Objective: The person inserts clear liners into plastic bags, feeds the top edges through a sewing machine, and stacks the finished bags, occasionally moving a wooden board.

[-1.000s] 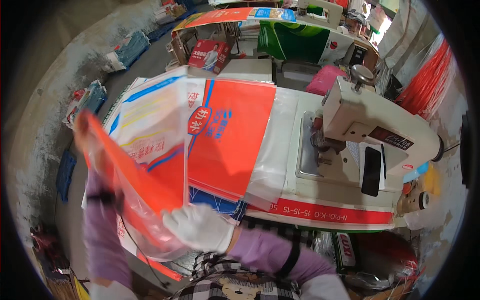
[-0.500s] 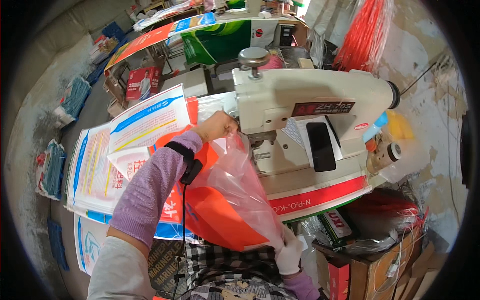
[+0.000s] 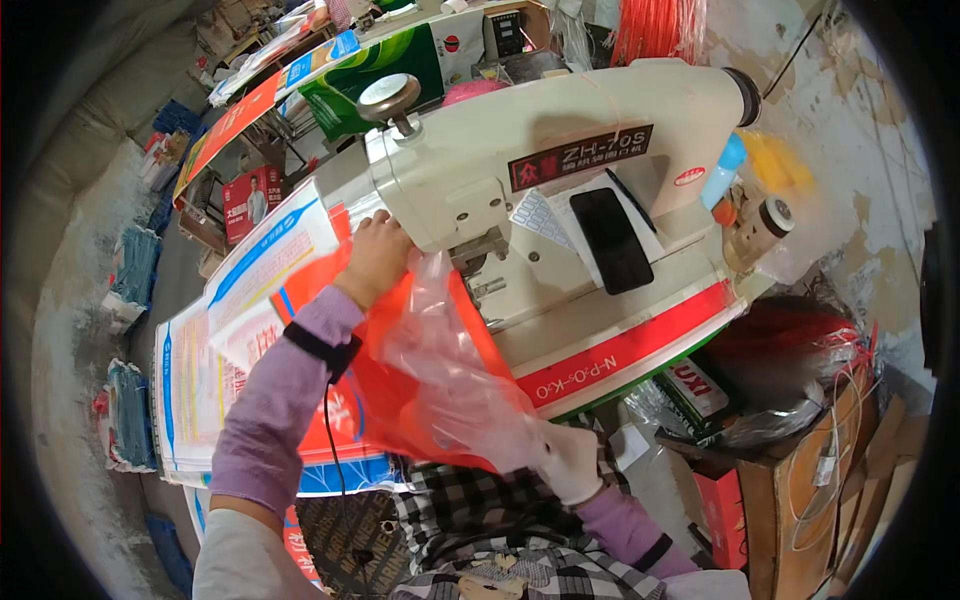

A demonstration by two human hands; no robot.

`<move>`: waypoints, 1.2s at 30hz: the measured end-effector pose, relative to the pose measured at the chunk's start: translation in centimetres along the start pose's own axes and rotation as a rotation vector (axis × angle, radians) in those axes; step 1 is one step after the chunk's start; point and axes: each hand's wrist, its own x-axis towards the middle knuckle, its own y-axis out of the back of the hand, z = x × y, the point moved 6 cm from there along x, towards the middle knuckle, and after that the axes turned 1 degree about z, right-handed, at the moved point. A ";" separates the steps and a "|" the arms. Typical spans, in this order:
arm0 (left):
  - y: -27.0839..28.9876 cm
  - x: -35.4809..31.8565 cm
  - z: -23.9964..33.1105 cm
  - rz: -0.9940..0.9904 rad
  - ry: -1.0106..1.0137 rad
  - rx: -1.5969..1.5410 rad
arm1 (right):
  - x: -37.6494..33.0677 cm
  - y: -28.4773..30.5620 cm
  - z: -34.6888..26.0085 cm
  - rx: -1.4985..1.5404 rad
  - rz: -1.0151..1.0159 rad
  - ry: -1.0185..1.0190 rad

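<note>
A cream industrial sewing machine (image 3: 430,170) stands in front of me. An orange sack (image 3: 380,330) with a clear plastic liner (image 3: 450,350) stretches from beside its needle area down toward my lap. My left hand (image 3: 378,258), bare, is closed on the upper edge of the sack and liner, just left of the presser foot (image 3: 482,250). At the lower right, my right hand (image 3: 572,464) wears a whitish glove and grips the other end of the liner; its fingertips are partly hidden. The liner is bunched between both hands.
Printed white sacks (image 3: 195,400) lie stacked at the left. A black phone (image 3: 610,240) and a pen rest on papers on the machine bed. Red strands (image 3: 655,30) hang behind. A wooden box (image 3: 800,490) stands at the lower right.
The view has shifted, with the machine now further left and higher. My right hand has risen and come more fully into view. Both hands keep hold of the sack and liner.
</note>
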 end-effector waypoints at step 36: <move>17.0 -13.3 21.9 -1.081 -0.335 -0.619 | -5.3 -5.0 -5.1 0.198 -0.117 -0.198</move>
